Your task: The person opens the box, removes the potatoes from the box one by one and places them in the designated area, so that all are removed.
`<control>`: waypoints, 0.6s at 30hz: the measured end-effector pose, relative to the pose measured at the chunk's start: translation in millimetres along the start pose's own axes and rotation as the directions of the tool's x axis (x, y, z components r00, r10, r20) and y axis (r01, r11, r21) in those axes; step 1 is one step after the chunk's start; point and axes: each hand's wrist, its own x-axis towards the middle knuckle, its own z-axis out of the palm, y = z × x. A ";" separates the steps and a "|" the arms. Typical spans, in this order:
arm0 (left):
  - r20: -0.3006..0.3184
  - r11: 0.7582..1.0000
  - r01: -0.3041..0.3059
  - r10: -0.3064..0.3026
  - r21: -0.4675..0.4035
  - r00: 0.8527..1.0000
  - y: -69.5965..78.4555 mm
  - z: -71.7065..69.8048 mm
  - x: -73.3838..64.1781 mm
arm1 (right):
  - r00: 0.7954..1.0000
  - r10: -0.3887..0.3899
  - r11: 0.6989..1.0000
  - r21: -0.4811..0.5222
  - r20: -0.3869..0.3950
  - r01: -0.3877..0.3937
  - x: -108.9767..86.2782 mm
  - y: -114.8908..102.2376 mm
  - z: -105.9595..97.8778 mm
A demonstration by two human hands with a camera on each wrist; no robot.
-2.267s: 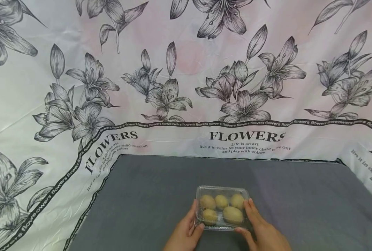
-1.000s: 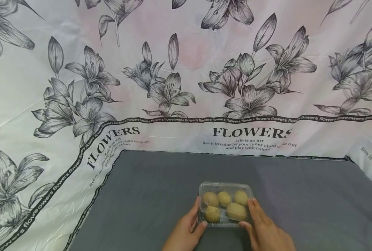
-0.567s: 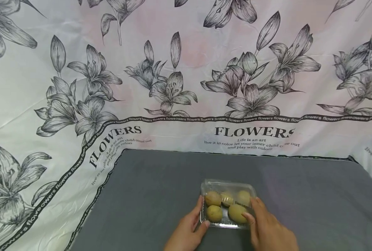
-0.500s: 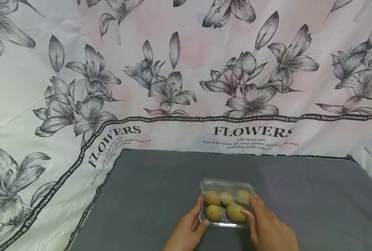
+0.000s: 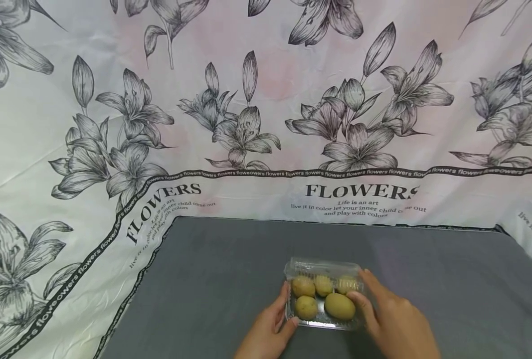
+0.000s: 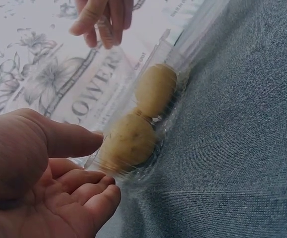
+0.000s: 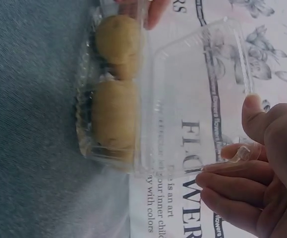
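Pinching the half-raised lid (image 7: pixel 183 89) above the tray's (image 5: pixel 324 324) right end, the right hand (image 5: pixel 396 319) could, by tugging unevenly, tip the tray despite the left hand (image 5: pixel 266 329) gripping its left end, spilling the five potatoes (image 5: pixel 340 306) inside onto the grey cloth (image 5: pixel 225 269) beneath.

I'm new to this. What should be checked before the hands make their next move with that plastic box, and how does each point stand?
1. Left hand steadying the box: ok, thumb and fingers hold its left end.
2. Right hand holding the lid: ok, it pinches the edge.
3. Lid folded fully back: not ok, only partly raised.
4. Potatoes inside: ok, all five.
5. Hinge undamaged: cannot tell.
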 end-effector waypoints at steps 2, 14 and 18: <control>-0.002 1.000 0.000 0.000 -0.011 1.000 0.3 0.6 -0.5 | 1.000 0.006 1.000 0.001 0.018 -0.006 3.1 0.6 -2.3; 0.012 0.994 0.011 -0.010 -0.105 1.000 -1.9 1.5 0.5 | 0.998 0.001 0.995 0.103 -0.065 0.005 19.2 7.5 -5.4; 0.020 0.992 -0.009 0.012 -0.126 1.000 -1.8 2.0 0.9 | 0.994 -0.012 0.992 0.126 -0.106 0.025 24.6 10.2 -6.0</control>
